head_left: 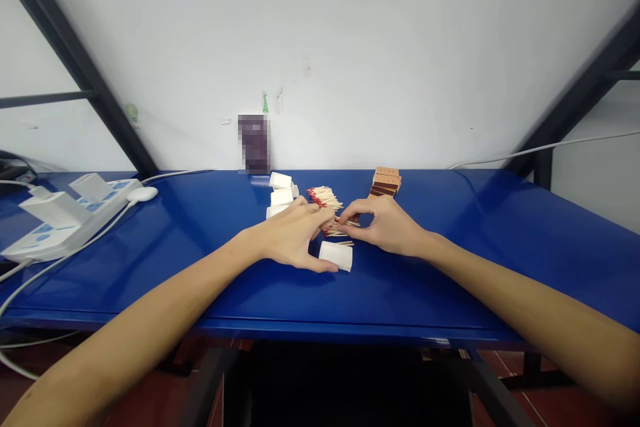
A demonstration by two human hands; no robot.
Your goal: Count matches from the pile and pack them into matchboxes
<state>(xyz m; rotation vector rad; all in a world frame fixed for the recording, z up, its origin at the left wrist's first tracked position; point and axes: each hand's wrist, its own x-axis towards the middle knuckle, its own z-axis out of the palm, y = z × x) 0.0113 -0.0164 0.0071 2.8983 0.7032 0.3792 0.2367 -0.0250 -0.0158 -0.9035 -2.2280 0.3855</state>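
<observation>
Red-headed matches (326,197) lie in a heap in the middle of the blue table, with a second loose group of matches (336,231) closer to me. My left hand (295,233) reaches over their left side, fingers curved by the matches and thumb stretched apart. The thumb tip touches the near edge of a small white matchbox tray (337,255). From the right, my right hand (383,225) pinches at the nearer matches with thumb and forefinger. How many sticks lie between those fingertips is hard to see.
More white matchbox trays (281,197) stand left of the heap. Orange-brown matchbox sleeves (386,181) are stacked at the back right. A power strip (75,217) with plugs and cables takes up the left side. A pixelated dark object (255,145) stands against the wall.
</observation>
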